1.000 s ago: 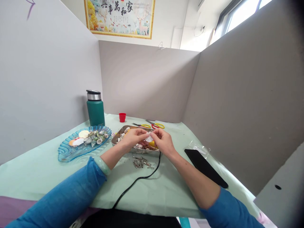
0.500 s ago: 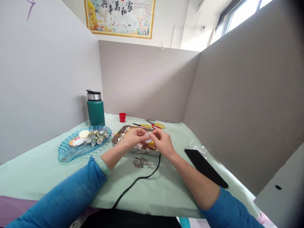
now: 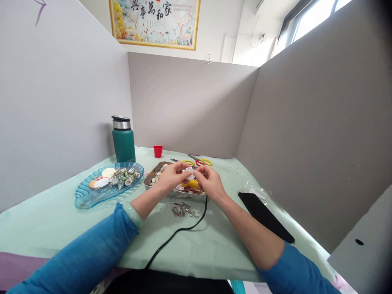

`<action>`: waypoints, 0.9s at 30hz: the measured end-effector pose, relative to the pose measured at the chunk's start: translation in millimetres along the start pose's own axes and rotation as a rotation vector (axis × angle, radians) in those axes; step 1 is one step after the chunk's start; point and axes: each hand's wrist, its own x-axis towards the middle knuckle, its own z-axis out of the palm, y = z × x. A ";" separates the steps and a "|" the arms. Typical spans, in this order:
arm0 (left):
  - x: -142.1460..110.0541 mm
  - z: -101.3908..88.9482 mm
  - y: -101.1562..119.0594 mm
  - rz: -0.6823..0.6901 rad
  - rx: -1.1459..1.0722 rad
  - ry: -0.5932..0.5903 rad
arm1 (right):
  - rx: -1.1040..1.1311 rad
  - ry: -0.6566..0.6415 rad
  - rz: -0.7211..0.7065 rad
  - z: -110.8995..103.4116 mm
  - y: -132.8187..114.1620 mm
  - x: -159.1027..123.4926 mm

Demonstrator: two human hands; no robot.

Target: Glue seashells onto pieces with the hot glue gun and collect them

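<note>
My left hand (image 3: 172,177) and my right hand (image 3: 211,182) meet above a metal tray (image 3: 149,182). Between their fingertips is a thin white piece that looks like a seashell (image 3: 191,175), pinched from both sides. Below the hands, the tray holds small pale shells (image 3: 157,175), brownish pieces and a yellow object (image 3: 192,183), partly covered by my fingers. In front of the tray lies a small pile of metal clips (image 3: 181,209).
To the left, a blue shell-shaped dish (image 3: 82,197) carries spiral and flat shells. Behind it stands a green bottle (image 3: 123,143). Farther back are a red cup (image 3: 158,151) and scissors (image 3: 204,161). A black cord (image 3: 177,231) crosses the front; a black flat slab (image 3: 266,217) lies right.
The white piece is turned slightly between my fingers, and my fingertips have shifted a little. More of the yellow object in the tray shows. Everything else stays put.
</note>
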 end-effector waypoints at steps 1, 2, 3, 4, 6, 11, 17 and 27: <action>0.0 -0.6 -0.7 -0.002 0.006 -0.015 | -0.001 0.008 -0.017 -0.4 0.5 0.5; 0.1 -1.1 -1.5 -0.007 0.016 -0.030 | -0.006 0.015 -0.033 -0.8 1.2 1.1; 0.1 -1.5 -2.4 -0.016 0.027 -0.044 | -0.012 0.019 -0.045 -1.2 2.0 1.5; 0.1 -1.7 -3.1 -0.026 0.032 -0.054 | -0.018 0.021 -0.054 -1.5 2.6 1.9; 0.1 -1.7 -4.2 -0.044 0.018 -0.059 | -0.032 0.028 -0.059 -1.8 3.4 2.0; 0.0 0.0 -5.0 -0.082 -0.052 -0.042 | -0.090 0.067 -0.079 -1.3 3.9 0.4; 0.3 1.2 -5.8 -0.104 -0.077 -0.027 | -0.147 0.079 -0.094 -0.4 4.2 -1.3; 0.1 1.2 -6.3 -0.016 -0.045 0.048 | -0.262 0.086 -0.161 -1.8 4.9 -2.6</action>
